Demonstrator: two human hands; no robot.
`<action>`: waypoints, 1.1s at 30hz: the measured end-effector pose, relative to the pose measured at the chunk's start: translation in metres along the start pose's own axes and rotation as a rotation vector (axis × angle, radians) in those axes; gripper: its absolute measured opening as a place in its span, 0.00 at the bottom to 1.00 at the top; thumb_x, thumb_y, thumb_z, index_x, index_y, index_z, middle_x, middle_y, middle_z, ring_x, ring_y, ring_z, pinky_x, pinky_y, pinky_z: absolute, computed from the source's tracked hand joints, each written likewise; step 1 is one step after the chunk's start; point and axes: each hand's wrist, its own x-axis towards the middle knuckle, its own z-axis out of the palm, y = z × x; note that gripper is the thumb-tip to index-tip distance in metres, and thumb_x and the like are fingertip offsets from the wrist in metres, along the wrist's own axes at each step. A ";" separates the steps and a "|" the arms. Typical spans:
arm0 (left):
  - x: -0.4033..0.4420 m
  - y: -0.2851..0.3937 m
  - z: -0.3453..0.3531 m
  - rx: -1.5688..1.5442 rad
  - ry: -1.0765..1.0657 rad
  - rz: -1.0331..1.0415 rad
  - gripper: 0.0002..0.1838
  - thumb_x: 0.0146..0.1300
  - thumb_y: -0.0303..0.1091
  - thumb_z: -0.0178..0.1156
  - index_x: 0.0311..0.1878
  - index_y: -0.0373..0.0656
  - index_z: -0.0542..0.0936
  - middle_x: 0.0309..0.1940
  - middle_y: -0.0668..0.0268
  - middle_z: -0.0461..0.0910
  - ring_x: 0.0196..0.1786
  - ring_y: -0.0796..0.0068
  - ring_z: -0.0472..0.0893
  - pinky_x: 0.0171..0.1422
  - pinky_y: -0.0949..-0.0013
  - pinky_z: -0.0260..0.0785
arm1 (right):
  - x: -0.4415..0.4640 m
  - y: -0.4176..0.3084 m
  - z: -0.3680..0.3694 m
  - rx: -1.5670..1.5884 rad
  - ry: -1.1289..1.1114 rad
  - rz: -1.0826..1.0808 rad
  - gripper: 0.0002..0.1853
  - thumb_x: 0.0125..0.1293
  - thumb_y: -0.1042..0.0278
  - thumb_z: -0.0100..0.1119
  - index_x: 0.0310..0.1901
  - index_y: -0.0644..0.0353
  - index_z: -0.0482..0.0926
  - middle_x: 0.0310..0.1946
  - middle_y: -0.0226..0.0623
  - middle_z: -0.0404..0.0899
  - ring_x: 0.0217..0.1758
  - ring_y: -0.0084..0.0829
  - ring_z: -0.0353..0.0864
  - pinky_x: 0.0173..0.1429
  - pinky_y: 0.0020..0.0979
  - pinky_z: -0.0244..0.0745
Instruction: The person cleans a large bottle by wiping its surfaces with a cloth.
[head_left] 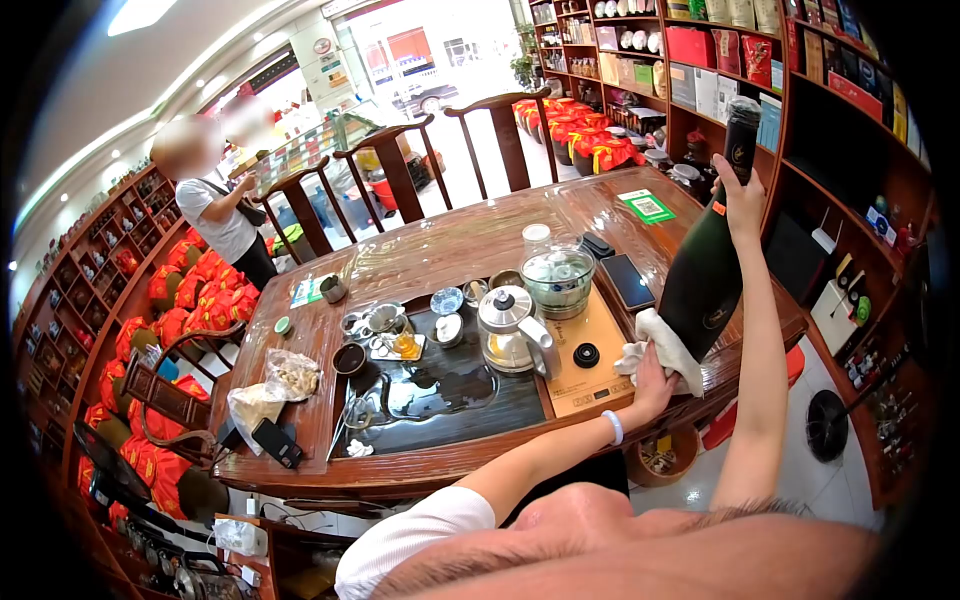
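Note:
A large dark bottle (705,270) stands tilted at the right end of the wooden table, its neck leaning up and right. My right hand (740,195) is wrapped round the bottle just below its dark neck. Low against the bottle's left side, my left hand (653,385) presses a white cloth (672,350). A phone (628,281) lies just left of the bottle. Left of my left hand are a black round lid (586,355) on a gold panel (570,385), a glass kettle (508,330) and a glass pot (558,280).
The table (440,240) also holds a dark tea tray (440,390), small cups, plastic bags (290,375) and a green card (646,207). Chairs (395,165) line its far side. A person (218,215) stands at the back left. Shelves (800,130) rise at the right.

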 end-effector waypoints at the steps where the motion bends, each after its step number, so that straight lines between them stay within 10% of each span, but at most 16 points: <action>1: 0.000 -0.001 0.001 0.028 0.014 0.015 0.47 0.53 0.33 0.63 0.69 0.30 0.45 0.66 0.42 0.55 0.68 0.44 0.56 0.71 0.54 0.48 | 0.000 0.000 -0.001 -0.002 0.000 -0.002 0.19 0.57 0.52 0.65 0.30 0.61 0.73 0.20 0.29 0.74 0.23 0.20 0.76 0.30 0.24 0.70; 33: 0.001 -0.001 -0.001 0.047 0.076 0.083 0.43 0.53 0.34 0.63 0.67 0.31 0.49 0.62 0.43 0.58 0.65 0.44 0.58 0.70 0.54 0.50 | 0.000 0.002 -0.001 -0.006 -0.017 0.011 0.19 0.56 0.51 0.66 0.31 0.60 0.74 0.20 0.29 0.74 0.22 0.20 0.76 0.29 0.24 0.72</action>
